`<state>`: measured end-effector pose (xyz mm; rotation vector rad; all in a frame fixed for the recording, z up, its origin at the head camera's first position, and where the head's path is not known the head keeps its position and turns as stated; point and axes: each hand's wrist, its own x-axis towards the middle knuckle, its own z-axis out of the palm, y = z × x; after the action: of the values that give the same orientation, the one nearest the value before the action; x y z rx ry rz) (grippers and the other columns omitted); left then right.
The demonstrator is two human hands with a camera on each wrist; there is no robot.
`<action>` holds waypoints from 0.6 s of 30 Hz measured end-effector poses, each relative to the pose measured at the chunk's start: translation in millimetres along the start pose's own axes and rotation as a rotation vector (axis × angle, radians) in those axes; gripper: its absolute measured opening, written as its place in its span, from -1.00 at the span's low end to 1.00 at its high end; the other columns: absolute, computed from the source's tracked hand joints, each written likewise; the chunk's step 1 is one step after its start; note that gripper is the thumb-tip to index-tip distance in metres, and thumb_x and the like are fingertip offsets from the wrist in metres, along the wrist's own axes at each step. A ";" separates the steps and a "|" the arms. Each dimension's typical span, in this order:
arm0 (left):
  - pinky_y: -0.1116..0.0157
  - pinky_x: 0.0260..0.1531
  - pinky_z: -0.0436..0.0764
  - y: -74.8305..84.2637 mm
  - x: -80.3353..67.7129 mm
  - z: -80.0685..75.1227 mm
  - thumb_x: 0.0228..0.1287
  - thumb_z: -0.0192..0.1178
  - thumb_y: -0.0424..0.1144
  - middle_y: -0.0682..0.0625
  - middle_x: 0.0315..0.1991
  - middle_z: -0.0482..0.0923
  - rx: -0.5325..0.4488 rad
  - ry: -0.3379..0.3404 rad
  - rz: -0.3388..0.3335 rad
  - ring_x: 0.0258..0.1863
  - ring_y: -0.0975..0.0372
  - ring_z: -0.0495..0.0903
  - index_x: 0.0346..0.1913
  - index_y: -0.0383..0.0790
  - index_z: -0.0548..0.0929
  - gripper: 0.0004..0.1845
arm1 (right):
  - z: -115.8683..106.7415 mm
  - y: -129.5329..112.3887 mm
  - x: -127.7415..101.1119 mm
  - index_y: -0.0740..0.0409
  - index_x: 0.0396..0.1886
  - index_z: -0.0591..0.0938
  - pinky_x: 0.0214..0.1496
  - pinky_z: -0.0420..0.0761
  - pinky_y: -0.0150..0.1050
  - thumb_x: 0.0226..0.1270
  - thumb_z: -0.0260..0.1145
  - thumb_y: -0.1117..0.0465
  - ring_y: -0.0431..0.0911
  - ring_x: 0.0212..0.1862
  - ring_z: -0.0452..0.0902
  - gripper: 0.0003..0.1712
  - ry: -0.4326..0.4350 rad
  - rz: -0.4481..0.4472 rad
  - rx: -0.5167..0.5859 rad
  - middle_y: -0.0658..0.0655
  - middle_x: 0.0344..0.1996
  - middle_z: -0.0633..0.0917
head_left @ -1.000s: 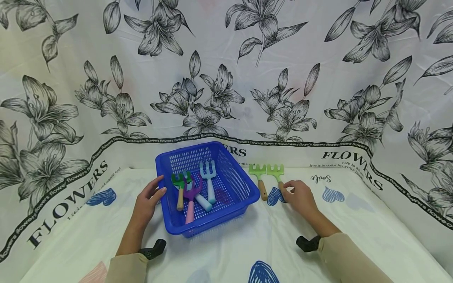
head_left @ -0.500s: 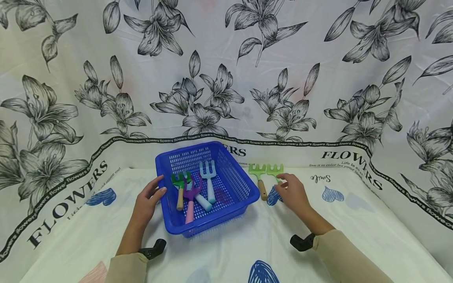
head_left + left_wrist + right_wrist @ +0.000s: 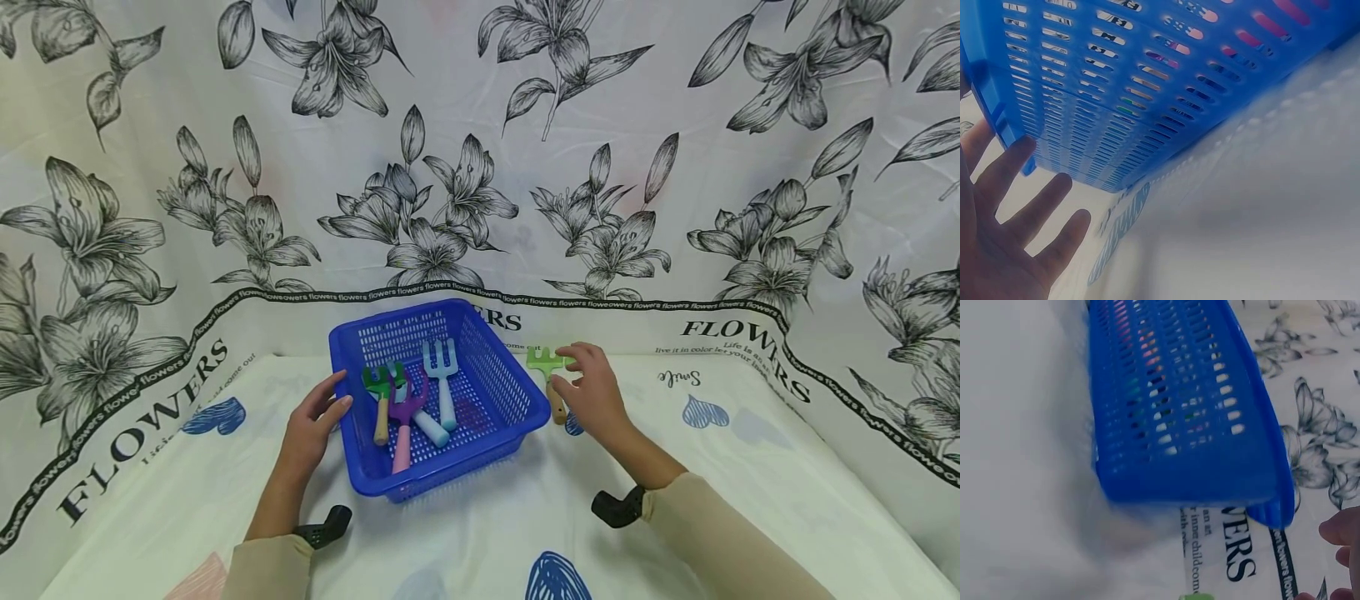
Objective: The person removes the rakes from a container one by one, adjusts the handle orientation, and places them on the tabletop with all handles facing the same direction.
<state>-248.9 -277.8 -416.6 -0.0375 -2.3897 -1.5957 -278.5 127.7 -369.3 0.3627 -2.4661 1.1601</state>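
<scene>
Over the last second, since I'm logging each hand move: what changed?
The right hand slid left and away along the table, from the right green rake's handle to over that rake, nearing the left green rake. The left hand stayed at the blue basket; the tools inside stayed put.

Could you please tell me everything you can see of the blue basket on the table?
The blue basket is a rectangular plastic tray with slotted walls, a perforated floor and a flared rim. It sits upright on the printed tablecloth. Several small garden tools lie inside. The left hand rests with straight fingers against its left rim; the right hand is apart from it.
</scene>
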 end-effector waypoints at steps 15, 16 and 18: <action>-0.29 0.22 0.20 -10.4 4.2 0.5 0.42 0.06 0.11 -0.20 0.47 0.14 0.018 0.012 0.017 0.40 -0.19 0.15 0.50 0.00 0.22 -0.33 | 26.1 -42.0 7.7 0.17 0.28 0.47 0.04 0.60 0.03 0.28 0.38 0.24 0.11 0.14 0.49 -0.43 -0.090 -0.110 0.124 0.26 0.37 0.26; -0.29 0.22 0.20 -10.3 4.2 0.5 0.42 0.06 0.11 -0.20 0.47 0.14 0.019 0.012 0.017 0.40 -0.19 0.15 0.50 0.00 0.22 -0.34 | 28.5 -44.8 7.9 0.16 0.29 0.46 0.05 0.60 0.02 0.29 0.38 0.22 0.12 0.15 0.48 -0.42 -0.100 -0.115 0.125 0.25 0.38 0.26; -0.30 0.22 0.19 -10.4 4.4 0.5 0.42 0.07 0.09 -0.20 0.46 0.15 0.016 0.012 0.019 0.40 -0.19 0.15 0.49 0.00 0.23 -0.34 | 33.4 -50.8 8.3 0.15 0.30 0.45 0.07 0.59 0.01 0.29 0.38 0.22 0.12 0.17 0.48 -0.40 -0.122 -0.115 0.139 0.23 0.40 0.24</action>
<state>-255.1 -282.0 -425.2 -0.0467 -2.3856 -1.5639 -274.0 69.5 -350.5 0.6242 -2.4366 1.2990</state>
